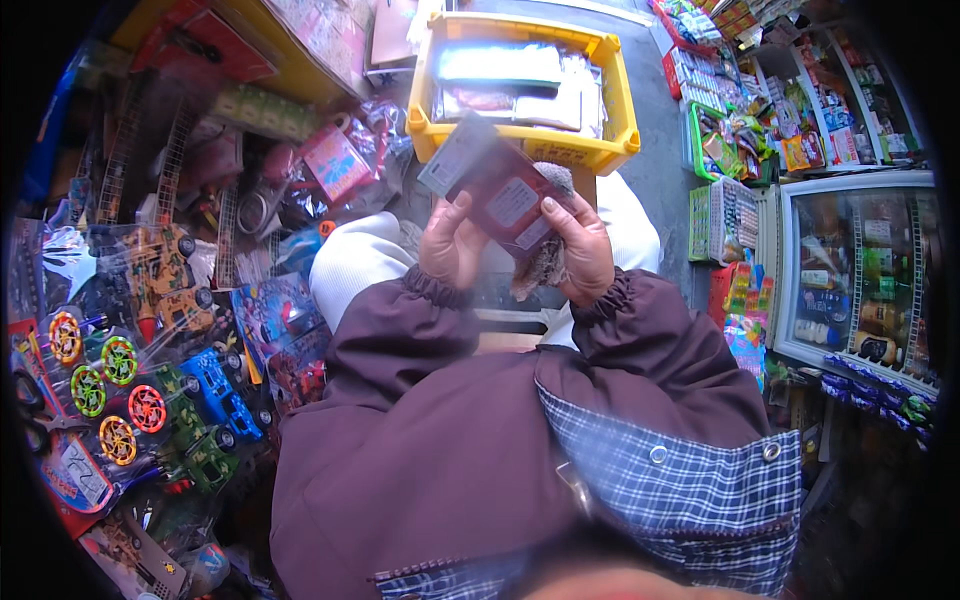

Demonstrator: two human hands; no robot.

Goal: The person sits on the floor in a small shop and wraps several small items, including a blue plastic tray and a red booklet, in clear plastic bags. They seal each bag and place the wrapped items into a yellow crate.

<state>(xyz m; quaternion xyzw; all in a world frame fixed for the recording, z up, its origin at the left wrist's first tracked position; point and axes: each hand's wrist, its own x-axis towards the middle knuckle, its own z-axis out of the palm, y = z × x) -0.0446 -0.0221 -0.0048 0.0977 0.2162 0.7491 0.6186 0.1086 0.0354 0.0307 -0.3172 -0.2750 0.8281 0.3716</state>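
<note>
A flat red-brown packet (pixel 517 196) with a pale printed label is held tilted before me, in front of a yellow crate. Its far-left end looks clear or pale and is blurred. My left hand (pixel 452 244) has its thumb on the packet's left edge, the fingers behind it. On the other side my right hand (pixel 585 247) pinches the packet, thumb on top. A grey, nubbly cloth (pixel 541 271) is bunched in that same hand, showing above and below the packet. The yellow plastic crate (pixel 525 135) contains several flat, shiny plastic-wrapped packages (pixel 551 109).
Packaged toys crowd my left, among them a blue toy car (pixel 229 396) and colourful discs (pixel 118 360). Wire racks (pixel 172 161) stand behind them. To the right are a glass-fronted cabinet (pixel 855 270), a green basket (pixel 701 146) and snack shelves (pixel 840 112). Grey floor (pixel 660 150) shows beyond my knee.
</note>
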